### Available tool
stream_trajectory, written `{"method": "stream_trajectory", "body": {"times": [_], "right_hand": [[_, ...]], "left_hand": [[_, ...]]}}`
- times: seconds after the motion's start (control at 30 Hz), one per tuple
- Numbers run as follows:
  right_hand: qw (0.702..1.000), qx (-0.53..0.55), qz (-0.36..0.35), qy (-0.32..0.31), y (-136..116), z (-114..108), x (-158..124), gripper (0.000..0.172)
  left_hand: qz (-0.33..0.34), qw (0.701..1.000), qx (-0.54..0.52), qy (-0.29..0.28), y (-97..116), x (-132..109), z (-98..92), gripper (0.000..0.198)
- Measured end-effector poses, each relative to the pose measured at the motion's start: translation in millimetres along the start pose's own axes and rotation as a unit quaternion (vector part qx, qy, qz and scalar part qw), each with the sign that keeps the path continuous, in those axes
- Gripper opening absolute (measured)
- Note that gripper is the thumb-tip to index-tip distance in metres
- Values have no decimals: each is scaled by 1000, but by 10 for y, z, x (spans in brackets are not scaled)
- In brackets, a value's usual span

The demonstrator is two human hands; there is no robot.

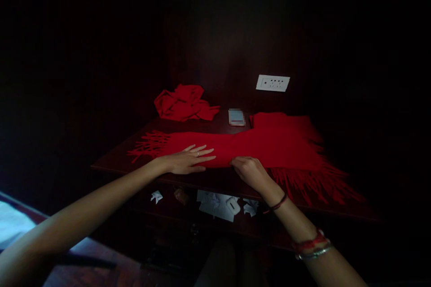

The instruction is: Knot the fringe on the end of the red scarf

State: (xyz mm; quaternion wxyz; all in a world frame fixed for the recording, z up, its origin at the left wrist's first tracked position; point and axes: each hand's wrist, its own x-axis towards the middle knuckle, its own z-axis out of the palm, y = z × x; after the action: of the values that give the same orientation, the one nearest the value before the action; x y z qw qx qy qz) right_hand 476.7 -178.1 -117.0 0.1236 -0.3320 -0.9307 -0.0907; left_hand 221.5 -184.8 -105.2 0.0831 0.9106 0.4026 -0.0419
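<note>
A red fringed scarf (232, 143) lies stretched across the dark table, with tassels at its left end and more along its right side. My left hand (188, 160) rests flat on the scarf's left part, fingers spread, a ring on one of them. Near the scarf's front edge, my right hand (248, 169) has its fingers closed in a pinch on the cloth. Toward the right the scarf spreads wider, beside or over more folded red cloth (279, 119); where one ends and the other begins is hard to make out.
A crumpled red cloth (185, 103) sits at the back left of the table (117, 159). Behind the scarf lies a phone (236, 117). A socket plate (273, 83) is on the wall. Below the tabletop, an open drawer or shelf holds papers (212, 202) and a white case (233, 205).
</note>
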Motion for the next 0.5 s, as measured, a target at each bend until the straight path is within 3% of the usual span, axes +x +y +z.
{"method": "stream_trajectory", "body": {"times": [0.1,0.2,0.27,0.37,0.43,0.5], "right_hand": [[1000,12,-13,13,-8,-4,3,16],[997,58,-37,32,-7,-5,4,16],[993,95,-49,45,3,6,2,18],[989,131,-51,55,35,43,-5,22],[987,140,-49,58,60,72,-11,24],[987,143,-46,56,78,95,-16,26]], "left_hand": [[-47,999,-4,-18,-123,-81,-55,42],[-77,997,15,25,-150,11,-122,43],[-30,997,26,61,-76,166,-142,42],[56,997,18,54,43,445,-124,40],[62,997,14,38,4,585,-107,41],[25,999,16,23,-165,657,-110,42]]}}
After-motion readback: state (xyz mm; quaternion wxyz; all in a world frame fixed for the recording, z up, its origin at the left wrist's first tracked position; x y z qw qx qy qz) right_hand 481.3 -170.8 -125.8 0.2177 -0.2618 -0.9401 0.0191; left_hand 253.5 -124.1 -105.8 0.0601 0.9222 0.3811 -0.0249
